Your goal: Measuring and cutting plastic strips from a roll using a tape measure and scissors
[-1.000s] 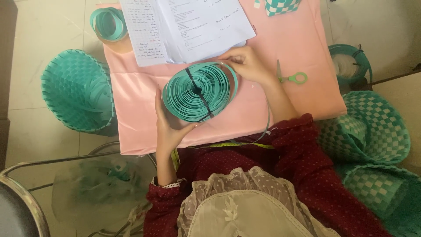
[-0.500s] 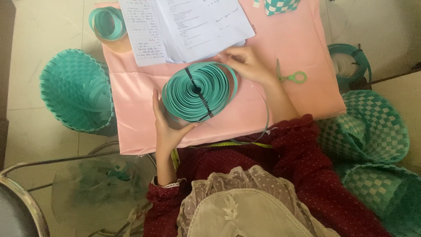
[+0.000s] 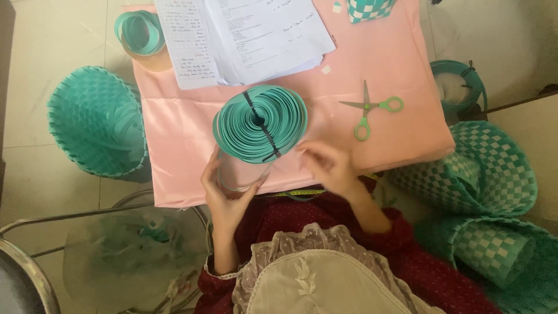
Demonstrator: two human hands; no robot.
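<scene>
A big coil of flat teal strip (image 3: 260, 123), tied across with a black band, stands tilted on the pink-covered table (image 3: 174, 128). My left hand (image 3: 224, 189) grips it from below at its near left side, where a clear wrap shows under the coil. My right hand (image 3: 328, 166) is blurred just right of the coil's near edge, fingers pointing toward it; whether it pinches a strip end is unclear. Green-handled scissors (image 3: 369, 110) lie open on the cloth to the right. A yellow measuring tape (image 3: 302, 192) runs along the table's near edge.
Written papers (image 3: 250, 32) and a smaller teal coil (image 3: 139, 32) lie at the far side. A woven teal basket (image 3: 96, 122) sits on the floor at left, two checked woven ones (image 3: 494, 168) (image 3: 494, 250) at right. A metal frame with a plastic bag (image 3: 128, 250) is near left.
My right hand has left the far right side of the coil and come back to its near edge. The coil has tipped up, with my left hand still under it.
</scene>
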